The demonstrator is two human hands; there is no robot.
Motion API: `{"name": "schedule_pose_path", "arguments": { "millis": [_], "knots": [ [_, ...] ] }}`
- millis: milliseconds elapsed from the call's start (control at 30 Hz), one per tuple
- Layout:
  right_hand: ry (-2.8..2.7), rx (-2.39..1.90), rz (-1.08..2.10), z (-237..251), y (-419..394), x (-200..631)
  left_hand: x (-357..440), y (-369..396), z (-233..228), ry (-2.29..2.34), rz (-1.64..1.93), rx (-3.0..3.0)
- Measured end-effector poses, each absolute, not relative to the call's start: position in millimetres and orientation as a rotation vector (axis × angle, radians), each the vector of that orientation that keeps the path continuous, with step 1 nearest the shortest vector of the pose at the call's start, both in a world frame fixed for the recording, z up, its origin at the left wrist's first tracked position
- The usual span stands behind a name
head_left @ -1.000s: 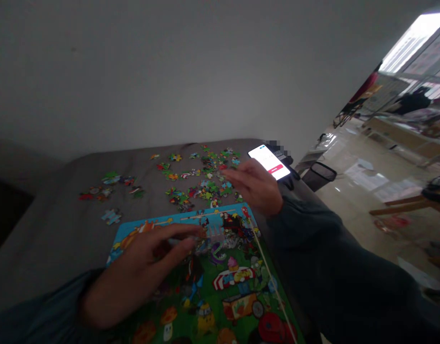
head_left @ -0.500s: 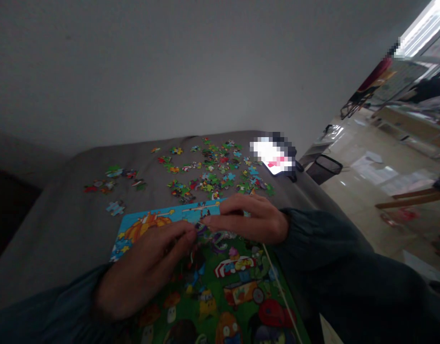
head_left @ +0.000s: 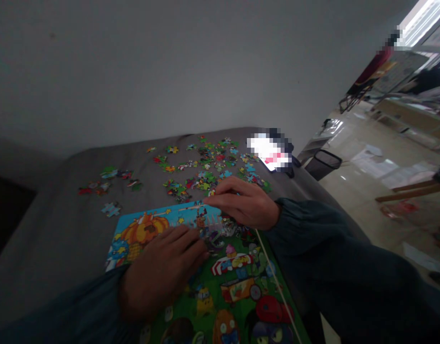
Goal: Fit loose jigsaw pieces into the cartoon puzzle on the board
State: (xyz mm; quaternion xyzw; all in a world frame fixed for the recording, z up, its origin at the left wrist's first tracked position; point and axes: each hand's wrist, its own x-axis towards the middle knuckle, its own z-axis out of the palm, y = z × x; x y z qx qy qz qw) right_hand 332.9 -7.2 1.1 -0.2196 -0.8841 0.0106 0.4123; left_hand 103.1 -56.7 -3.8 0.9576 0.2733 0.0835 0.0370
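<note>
A colourful cartoon jigsaw puzzle point(head_left: 237, 267) lies before me, green below with a blue strip and an orange pumpkin at its upper left. My left hand point(head_left: 166, 272) rests palm down on the puzzle's left half, its fingers stretched over the picture with nothing visible in them. At the puzzle's top edge is my right hand point(head_left: 243, 203), its fingers drawn together and pointing left. Whatever lies between those fingertips is hidden. Just beyond the right hand, loose puzzle pieces point(head_left: 207, 183) are scattered in a heap.
Grey cloth point(head_left: 62, 229) covers the surface up to the wall point(head_left: 170, 67). More loose pieces point(head_left: 110, 209) lie at the left. A lit phone point(head_left: 272, 150) stands at the back right. Beyond the right edge are a dark mesh-like object point(head_left: 324, 162) and the tiled floor point(head_left: 352, 191).
My right hand has moved away from my left fingertips, up to the puzzle's top edge. My left hand has shifted right and flattened onto the picture. The view has shifted slightly.
</note>
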Motion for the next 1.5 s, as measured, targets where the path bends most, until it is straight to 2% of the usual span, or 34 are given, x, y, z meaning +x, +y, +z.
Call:
{"name": "schedule_pose_path", "arguments": {
  "millis": [367, 567, 1000, 1200, 1500],
  "knots": [
    [-2.258, -0.539, -0.034, 4, -7, 334, 112, -58, -8, 0.815, 0.504, 3.011],
    [-2.254, -0.517, -0.037, 4, -6, 334, 114, -59, -4, 0.844, 0.541, 2.800],
    [-2.281, -0.523, -0.024, 1, -5, 335, 115, -55, -11, 0.930, 0.606, 2.910],
    [-2.304, -0.657, 0.115, 2, -1, 338, 108, -61, 1, 0.865, 0.569, 2.959],
    [-2.504, -0.806, 0.678, -1, 15, 349, 102, -61, -5, 0.844, 0.416, 3.029]
  ]
}}
